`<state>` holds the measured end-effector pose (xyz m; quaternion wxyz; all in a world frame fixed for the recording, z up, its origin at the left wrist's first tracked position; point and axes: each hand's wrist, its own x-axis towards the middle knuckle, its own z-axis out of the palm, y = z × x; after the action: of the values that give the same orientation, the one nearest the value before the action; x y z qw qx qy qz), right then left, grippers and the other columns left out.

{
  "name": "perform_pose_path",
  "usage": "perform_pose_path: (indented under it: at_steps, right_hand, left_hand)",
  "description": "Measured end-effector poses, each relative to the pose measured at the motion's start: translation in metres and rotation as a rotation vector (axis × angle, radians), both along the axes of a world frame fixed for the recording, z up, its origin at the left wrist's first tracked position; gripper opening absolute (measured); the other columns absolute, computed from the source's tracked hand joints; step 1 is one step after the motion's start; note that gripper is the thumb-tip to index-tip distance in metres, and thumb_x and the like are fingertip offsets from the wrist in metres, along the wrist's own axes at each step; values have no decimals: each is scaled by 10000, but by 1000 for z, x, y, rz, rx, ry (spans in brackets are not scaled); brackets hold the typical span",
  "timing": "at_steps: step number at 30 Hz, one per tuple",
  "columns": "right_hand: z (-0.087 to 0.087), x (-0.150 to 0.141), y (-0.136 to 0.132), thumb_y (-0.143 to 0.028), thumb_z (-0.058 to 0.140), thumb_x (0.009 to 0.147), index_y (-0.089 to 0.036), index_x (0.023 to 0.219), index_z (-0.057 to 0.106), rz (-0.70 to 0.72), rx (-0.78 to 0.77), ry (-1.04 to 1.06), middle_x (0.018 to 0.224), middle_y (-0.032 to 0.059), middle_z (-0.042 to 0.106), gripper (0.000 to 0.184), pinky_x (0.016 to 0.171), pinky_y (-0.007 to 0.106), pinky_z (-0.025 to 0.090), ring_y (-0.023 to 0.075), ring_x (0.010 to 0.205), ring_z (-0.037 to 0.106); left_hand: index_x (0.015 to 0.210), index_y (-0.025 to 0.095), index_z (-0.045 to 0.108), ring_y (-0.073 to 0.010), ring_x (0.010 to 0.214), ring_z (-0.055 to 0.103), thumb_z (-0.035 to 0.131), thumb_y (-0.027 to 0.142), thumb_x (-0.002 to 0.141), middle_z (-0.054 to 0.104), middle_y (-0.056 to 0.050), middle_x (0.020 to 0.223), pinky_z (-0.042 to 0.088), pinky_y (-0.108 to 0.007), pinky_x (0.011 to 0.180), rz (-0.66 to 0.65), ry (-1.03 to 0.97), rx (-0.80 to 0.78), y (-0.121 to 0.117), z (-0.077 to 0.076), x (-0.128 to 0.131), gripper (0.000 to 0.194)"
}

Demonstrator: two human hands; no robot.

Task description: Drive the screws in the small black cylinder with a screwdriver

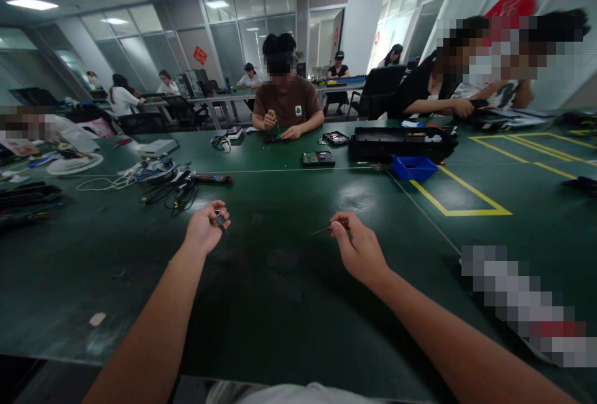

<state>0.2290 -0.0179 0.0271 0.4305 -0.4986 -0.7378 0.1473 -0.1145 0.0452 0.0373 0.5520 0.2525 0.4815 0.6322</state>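
Observation:
My left hand [204, 230] is closed around a small dark metallic piece [219, 220] with a bright ring-like edge; its kind is too small to make out. Thumb and fingers of my right hand [359, 245] grip a thin screwdriver [321, 230]. Its shaft points left toward the other hand, and much of its dark red handle is hidden in my fingers. Both hands are held over the green tabletop [261, 304], apart from each other.
Beyond my hands lie bundled cables [175, 189], a hard drive [318, 158], a blue tray [414, 168] and a long black case [396, 143]. Across the table a person [289, 102] works with a screwdriver. A pixelated item [527, 311] lies at right.

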Motion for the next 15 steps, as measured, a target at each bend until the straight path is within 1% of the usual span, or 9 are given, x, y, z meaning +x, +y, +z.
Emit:
perform_pose_path:
  at_steps: [3, 8, 15]
  right_hand:
    - [-3, 3, 2, -334, 420, 1010, -207, 1013, 553, -2, 12, 8, 828, 40, 673, 184, 670, 318, 471, 199, 745, 661]
    - [-4, 4, 2, -337, 421, 1009, -212, 1019, 552, -8, 25, 2, 849, 42, 682, 182, 679, 318, 473, 200, 756, 668]
    - [2, 1, -2, -334, 410, 1009, -206, 1007, 551, 19, 2, -23, 821, 40, 666, 190, 665, 322, 474, 203, 749, 661]
  left_hand:
    - [772, 137, 571, -137, 577, 467, 461, 84, 488, 443, -4, 648, 460, -281, 579, -3, -27, -5, -2, 2, -3, 309]
    - [765, 134, 577, -141, 581, 464, 470, 78, 559, 442, -8, 642, 452, -289, 580, -10, -36, 4, -4, 7, -1, 238]
    - [759, 144, 570, -140, 587, 463, 471, 65, 508, 437, -5, 646, 439, -280, 582, -4, -16, 11, -8, 7, 4, 282]
